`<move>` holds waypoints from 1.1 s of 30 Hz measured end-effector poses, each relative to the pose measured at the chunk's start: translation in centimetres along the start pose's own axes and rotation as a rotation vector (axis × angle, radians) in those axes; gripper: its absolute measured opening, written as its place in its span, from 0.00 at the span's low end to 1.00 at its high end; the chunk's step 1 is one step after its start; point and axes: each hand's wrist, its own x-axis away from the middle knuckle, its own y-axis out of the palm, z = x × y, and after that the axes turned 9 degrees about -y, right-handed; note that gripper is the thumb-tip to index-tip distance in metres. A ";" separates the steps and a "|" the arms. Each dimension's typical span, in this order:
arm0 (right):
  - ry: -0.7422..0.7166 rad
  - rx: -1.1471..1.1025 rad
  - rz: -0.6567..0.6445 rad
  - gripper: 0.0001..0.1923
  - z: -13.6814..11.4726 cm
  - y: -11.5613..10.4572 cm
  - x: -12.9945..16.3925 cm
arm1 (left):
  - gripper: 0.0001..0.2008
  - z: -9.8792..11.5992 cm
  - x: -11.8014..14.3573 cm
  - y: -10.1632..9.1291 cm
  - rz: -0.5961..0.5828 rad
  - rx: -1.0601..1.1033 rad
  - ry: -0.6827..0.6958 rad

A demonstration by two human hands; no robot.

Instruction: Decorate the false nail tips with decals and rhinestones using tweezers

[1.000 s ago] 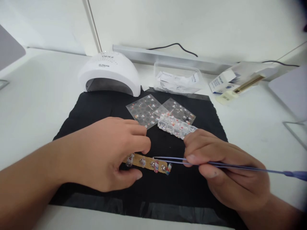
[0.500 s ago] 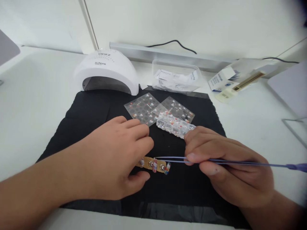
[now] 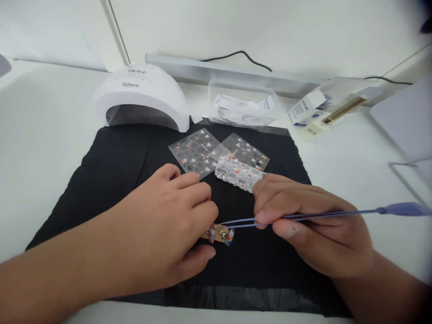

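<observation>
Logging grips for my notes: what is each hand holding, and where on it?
The right hand pinches the tweezers near mid-length. The left hand grips the left part of the nail strip.

Bare black mat (image 3: 111, 166) left; bead case (image 3: 236, 173) blocks behind.

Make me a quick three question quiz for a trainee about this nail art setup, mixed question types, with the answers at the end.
1. True or false: the right hand holds the thin blue metal tweezers in a pinch grip.
2. Which hand steadies the tan wooden stick carrying small decorated nail tips?
A. left hand
B. right hand
C. neither
3. Fill in: the two clear plastic sticker sheets lie on the ____ cloth mat, in front of the white domed nail lamp.

Key: 1 true; 2 A; 3 black.
</observation>
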 end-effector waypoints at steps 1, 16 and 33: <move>0.001 -0.004 0.004 0.05 0.0 0.1 0.0 | 0.09 0.0 0.0 0.1 0.000 0.000 0.000; 0.020 -0.013 0.009 0.05 0.1 0.3 -0.1 | 0.08 0.0 0.0 -0.1 -0.013 0.010 -0.010; -0.014 -0.003 0.000 0.05 0.2 0.3 -0.1 | 0.01 -0.3 0.0 -0.4 -0.062 0.055 0.066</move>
